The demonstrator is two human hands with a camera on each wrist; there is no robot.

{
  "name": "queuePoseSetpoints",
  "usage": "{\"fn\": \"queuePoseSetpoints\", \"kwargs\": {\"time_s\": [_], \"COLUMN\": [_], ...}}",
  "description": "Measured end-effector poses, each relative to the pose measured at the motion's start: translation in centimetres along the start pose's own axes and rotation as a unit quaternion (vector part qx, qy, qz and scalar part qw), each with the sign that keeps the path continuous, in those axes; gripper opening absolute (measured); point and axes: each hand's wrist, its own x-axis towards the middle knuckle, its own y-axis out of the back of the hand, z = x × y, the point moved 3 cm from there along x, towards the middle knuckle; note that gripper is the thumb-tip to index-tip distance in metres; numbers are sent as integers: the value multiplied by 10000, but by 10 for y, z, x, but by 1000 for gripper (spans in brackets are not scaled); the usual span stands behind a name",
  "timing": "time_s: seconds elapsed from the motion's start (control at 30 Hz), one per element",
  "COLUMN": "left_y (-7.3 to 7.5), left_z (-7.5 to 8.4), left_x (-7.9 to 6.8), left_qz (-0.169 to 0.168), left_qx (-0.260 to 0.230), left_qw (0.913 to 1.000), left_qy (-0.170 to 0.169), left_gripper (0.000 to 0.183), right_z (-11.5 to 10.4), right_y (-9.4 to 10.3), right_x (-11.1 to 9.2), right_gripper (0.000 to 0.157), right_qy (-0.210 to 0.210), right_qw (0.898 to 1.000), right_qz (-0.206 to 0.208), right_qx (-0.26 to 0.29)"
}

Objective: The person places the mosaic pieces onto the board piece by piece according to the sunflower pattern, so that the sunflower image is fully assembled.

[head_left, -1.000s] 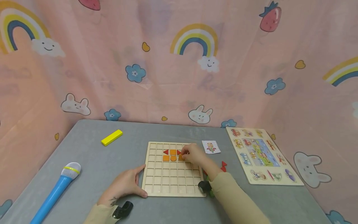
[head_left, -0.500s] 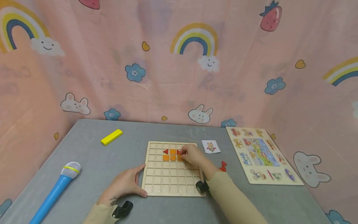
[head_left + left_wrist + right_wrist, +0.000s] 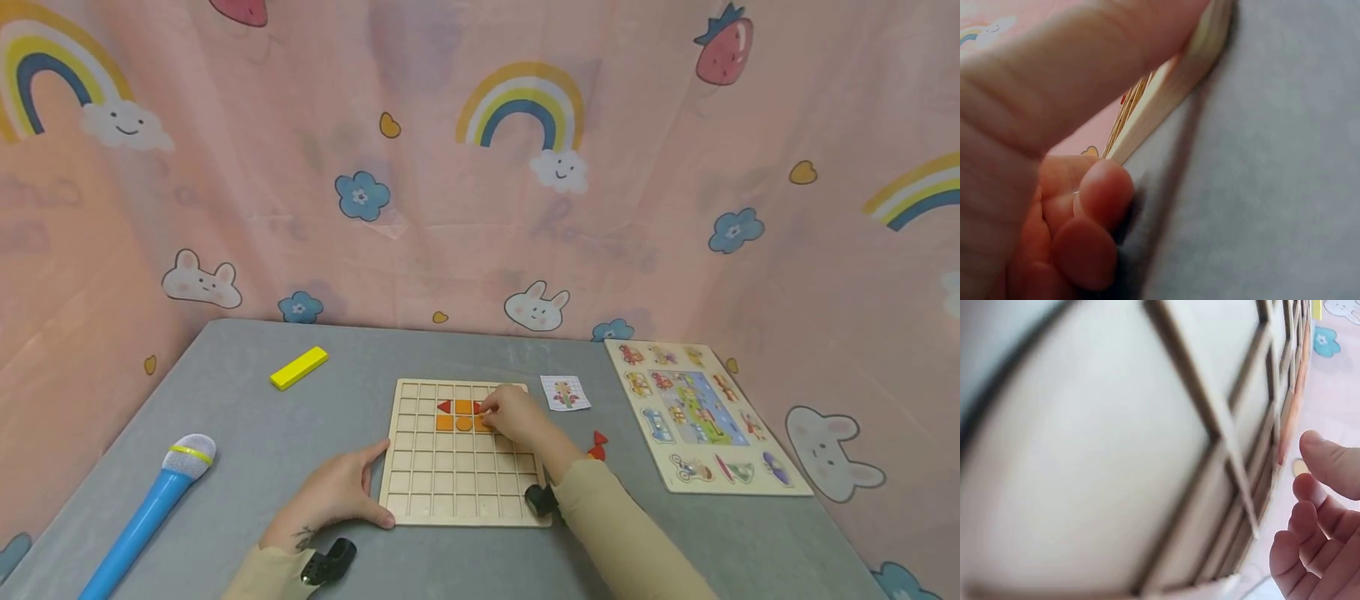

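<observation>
A wooden grid board (image 3: 442, 483) lies on the grey table. Two red triangles flank an orange square (image 3: 464, 407) in one row of its cells. The row below holds an orange square (image 3: 445, 422), an orange circle (image 3: 464, 423) and another orange piece (image 3: 481, 423), partly covered by my right hand (image 3: 513, 414). Its thumb and fingers are loosely bent over that piece; in the right wrist view nothing shows between the fingertips (image 3: 1311, 439). My left hand (image 3: 337, 490) rests along the board's left edge, thumb at the near corner, index finger higher up.
Red triangles (image 3: 599, 438) lie right of the board, partly behind my right sleeve. A small pattern card (image 3: 566, 392) sits beyond them. A picture puzzle board (image 3: 652, 450) stands at far right, a yellow block (image 3: 299, 368) at back left, a blue toy microphone (image 3: 161, 504) at left.
My right hand has shifted slightly left over the orange piece, and its sleeve now covers the green pieces seen beside the board earlier. My left hand and the board stay put.
</observation>
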Motion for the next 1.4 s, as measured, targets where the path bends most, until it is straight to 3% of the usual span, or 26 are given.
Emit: {"fn": "queuePoseSetpoints", "kwargs": {"time_s": [0.23,0.37,0.5,0.77,1.0,1.27,1.4], "left_y": [0,1,3,3,2,1,1], "left_z": [1,2,3,3,3,2,1], "left_x": [0,-1,-1,-3,-2,-1,-1], "left_qz": [-54,-51,-39,12,-23,-50,-47], "left_qx": [17,11,8,-6,-2,-16,38], "left_qw": [10000,10000,10000,10000,10000,9999,9999], "left_qy": [49,66,63,22,53,92,93], "left_gripper": [118,118,118,117,116,117,117], "right_z": [5,23,43,79,97,100,100], "right_y": [42,64,73,68,56,54,56], "right_x": [-20,-35,-53,-86,-99,-97,-95], "right_gripper": [23,23,21,23,20,16,19], "right_qy": [-98,287,355,451,619,-29,-144], "right_qw": [9993,9973,9967,9941,9843,9922,9932], "right_qz": [306,636,560,-266,-627,-670,-880], "right_qx": [-167,-230,-458,-948,-1532,-1050,-750]}}
